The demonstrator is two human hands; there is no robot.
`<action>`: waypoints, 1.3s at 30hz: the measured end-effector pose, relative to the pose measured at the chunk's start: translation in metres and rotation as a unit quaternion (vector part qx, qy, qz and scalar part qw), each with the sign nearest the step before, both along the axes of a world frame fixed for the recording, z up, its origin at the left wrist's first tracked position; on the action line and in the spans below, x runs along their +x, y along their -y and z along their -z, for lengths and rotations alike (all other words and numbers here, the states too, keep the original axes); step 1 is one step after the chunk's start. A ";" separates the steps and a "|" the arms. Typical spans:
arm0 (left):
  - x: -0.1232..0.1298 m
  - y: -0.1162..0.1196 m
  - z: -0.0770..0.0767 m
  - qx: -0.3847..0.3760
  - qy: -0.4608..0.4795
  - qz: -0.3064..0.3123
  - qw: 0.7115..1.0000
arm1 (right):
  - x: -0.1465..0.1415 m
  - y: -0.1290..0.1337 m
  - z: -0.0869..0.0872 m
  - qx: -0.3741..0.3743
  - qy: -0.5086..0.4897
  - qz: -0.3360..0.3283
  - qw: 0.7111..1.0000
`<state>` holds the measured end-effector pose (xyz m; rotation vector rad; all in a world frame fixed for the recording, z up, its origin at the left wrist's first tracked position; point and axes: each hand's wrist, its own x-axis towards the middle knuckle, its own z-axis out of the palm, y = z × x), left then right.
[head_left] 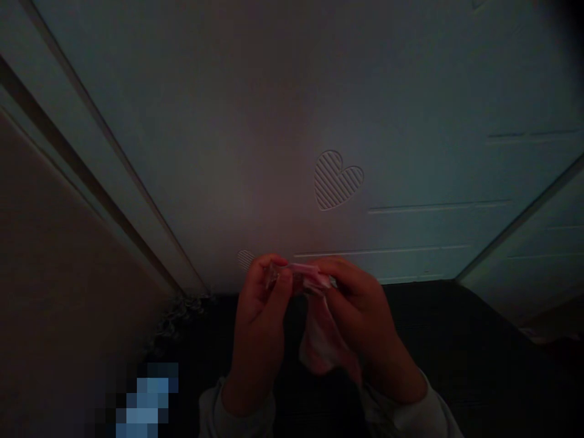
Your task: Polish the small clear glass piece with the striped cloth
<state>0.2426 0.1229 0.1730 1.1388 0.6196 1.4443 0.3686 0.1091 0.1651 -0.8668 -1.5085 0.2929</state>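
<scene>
In the dim light, both hands meet at the lower middle of the view. A thin pink and white cloth [322, 340] is stretched between them and hangs down below the right hand. My left hand [264, 322] pinches its left end with thumb and fingers, near a small dark, shiny part whose nature is unclear. My right hand [365, 310] grips the cloth's bunched upper part, fingertips close to those of the left. The far sides of the fingers are hidden.
Ahead stands a pale panel [255, 121] with an engraved striped heart [335, 182] and grooved lines. A dark surface [438, 340] lies below the hands. A brown surface [59, 261] is at the left, with a pixelated bluish patch [146, 407] low down.
</scene>
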 end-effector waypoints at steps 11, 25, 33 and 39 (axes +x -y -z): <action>0.000 0.004 -0.003 -0.025 -0.029 -0.020 0.999 | -0.002 0.000 0.002 0.012 -0.049 0.040 0.998; -0.014 -0.005 -0.001 0.020 -0.147 -0.096 0.984 | 0.001 -0.001 0.002 -0.052 -0.014 0.052 0.997; -0.022 -0.008 -0.016 -0.001 -0.280 -0.098 0.955 | 0.003 0.000 -0.001 0.017 -0.017 -0.007 1.000; -0.021 -0.007 -0.015 0.028 -0.279 -0.087 0.956 | 0.005 0.000 0.000 -0.021 0.004 0.019 1.000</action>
